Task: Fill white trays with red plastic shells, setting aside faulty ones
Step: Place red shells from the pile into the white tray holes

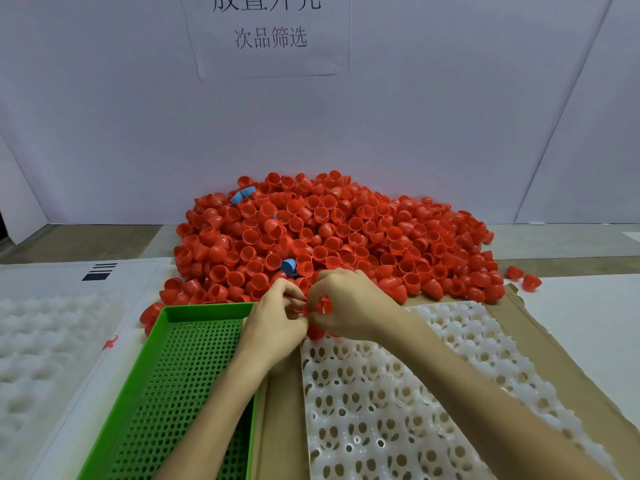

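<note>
A red plastic shell (318,306) is pinched between curled fingers of the left hand (273,323) and right hand (349,306), over the far end of the white holed plastic tray (381,403). A heap of red shells (329,233) is piled just beyond it and the green perforated plastic tray (180,375).

On my feed I can read one sheet of paper (266,36), taped to the wall (104,116) behind the desk (581,306). The top edge of the frame cuts its upper line. Only the lower parts of four large Chinese characters show; they look like 放置外壳, but I cannot be sure. Below them, in smaller print, the line 次品筛选 reads plainly. On the white sheet (69,282) lying at the desk's left side I see a printed mark of stacked black bars (100,271).
</note>
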